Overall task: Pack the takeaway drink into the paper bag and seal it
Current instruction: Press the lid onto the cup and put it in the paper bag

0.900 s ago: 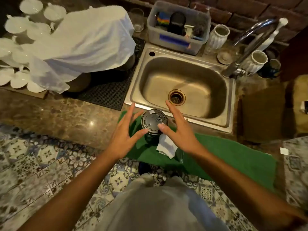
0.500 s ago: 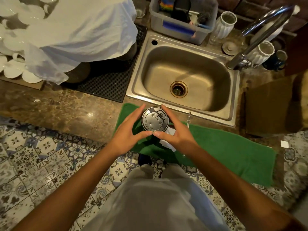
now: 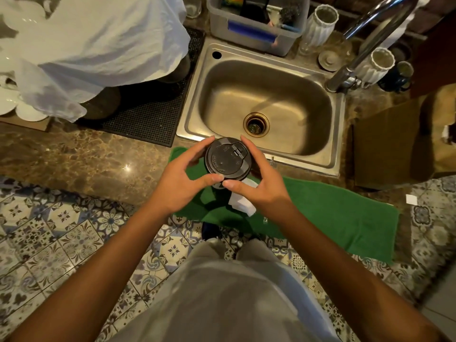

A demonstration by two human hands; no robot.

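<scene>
My left hand [image 3: 177, 183] and right hand [image 3: 259, 186] curl round the cup [image 3: 228, 156], lid on, between my fingers. The bag [image 3: 394, 141], probably the brown one far right, waits: packing and sealing remain.

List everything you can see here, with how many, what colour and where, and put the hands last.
cup lid: one, black, on the drink held over the towel
napkin: one, white, under the right hand
towel: one, green, counter edge before the sink
sink: one, steel, centre
faucet: one, chrome, right of sink
paper bag: one, brown, far right
white cloth: one, over dishes, upper left
ribbed vases: two, white, behind sink
plastic bin: one, grey, behind sink
left hand: grips the lid
right hand: grips the lid
</scene>
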